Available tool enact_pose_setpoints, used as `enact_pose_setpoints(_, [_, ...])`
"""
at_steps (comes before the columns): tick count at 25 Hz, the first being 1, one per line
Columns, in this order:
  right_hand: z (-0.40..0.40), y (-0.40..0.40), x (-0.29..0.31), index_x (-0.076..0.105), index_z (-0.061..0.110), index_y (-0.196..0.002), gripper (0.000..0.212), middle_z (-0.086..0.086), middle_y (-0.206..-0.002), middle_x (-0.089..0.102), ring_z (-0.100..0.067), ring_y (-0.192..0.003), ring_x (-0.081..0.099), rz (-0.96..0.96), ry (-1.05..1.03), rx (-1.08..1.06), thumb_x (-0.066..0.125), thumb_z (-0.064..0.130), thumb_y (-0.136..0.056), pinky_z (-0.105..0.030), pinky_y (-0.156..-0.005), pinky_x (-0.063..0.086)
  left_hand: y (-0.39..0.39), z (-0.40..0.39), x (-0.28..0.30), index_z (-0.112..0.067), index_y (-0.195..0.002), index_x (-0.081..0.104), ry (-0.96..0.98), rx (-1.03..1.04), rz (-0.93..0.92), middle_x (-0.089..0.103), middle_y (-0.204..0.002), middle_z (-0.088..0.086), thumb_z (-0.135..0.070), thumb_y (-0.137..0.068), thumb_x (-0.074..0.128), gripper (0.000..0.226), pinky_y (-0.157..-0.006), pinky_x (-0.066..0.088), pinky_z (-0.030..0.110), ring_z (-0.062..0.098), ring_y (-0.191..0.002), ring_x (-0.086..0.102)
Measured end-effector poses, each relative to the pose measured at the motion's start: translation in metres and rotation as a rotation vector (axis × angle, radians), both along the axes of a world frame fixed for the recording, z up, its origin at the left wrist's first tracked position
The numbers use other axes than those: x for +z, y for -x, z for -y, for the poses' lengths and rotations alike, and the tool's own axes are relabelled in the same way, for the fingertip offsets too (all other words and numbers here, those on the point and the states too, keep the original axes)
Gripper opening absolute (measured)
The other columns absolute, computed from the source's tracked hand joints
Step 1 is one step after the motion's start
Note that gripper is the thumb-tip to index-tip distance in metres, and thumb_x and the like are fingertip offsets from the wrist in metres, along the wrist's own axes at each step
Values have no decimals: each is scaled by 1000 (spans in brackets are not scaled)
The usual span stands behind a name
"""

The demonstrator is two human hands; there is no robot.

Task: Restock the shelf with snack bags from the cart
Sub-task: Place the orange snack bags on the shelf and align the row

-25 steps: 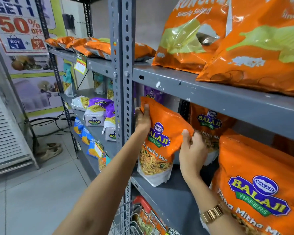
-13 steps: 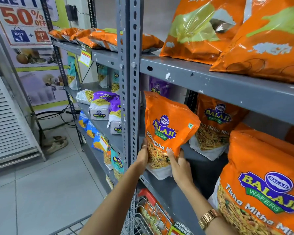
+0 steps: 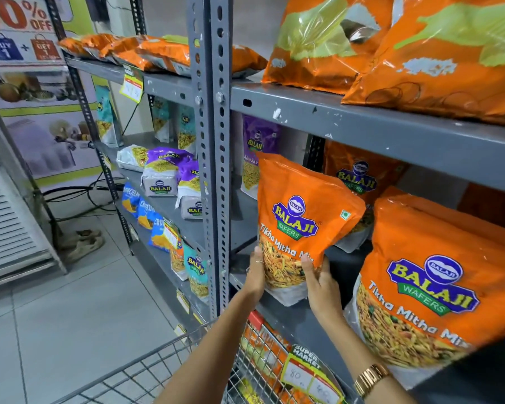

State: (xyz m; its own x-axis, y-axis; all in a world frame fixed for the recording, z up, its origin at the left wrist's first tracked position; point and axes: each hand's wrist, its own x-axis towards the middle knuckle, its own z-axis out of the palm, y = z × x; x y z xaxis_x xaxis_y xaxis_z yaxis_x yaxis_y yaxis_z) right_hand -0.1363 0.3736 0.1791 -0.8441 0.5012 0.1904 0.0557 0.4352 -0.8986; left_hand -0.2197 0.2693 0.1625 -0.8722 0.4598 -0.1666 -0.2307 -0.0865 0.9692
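Fingers [image 3: 257, 259] of your left hand [image 3: 255, 275] and your right hand [image 3: 321, 284] are wrapped around the lower corners of an orange Balaji Tikha Mitha Mix bag [image 3: 301, 225], clamped on it from both sides. Bag stands upright on the grey metal shelf [image 3: 298, 319], base at the front edge, just right of the perforated upright [image 3: 213, 147]. Matching orange bag [image 3: 432, 287] sits near on its right, another behind. Wire cart [image 3: 146, 371] is below your forearms, on the tiled floor [image 3: 70, 316]. Sale poster [image 3: 21, 33] on the far wall.
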Motion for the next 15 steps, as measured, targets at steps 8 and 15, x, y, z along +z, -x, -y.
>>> enact_pose_setpoints(8, [0, -22, 5, 44, 14, -125, 89, -2, -111, 59, -16, -99, 55, -109, 17, -34, 33, 80, -66, -26, -77, 39, -9, -1, -2, -10, -129, 42, 111, 153, 12, 49, -123, -1, -64, -86, 22, 71, -102, 38, 36, 20, -115, 48])
enact_pose_setpoints(15, [2, -90, 7, 55, 8, -103, 27, -3, -97, 60, -19, -86, 61, -518, -84, -396, 47, 26, -85, -16, -65, 50, -54, 2, 2, -17, -64, 51, 113, 463, -227, 54, -65, 2, -26, -86, 55, 24, -63, 40, 31, 20, -68, 50])
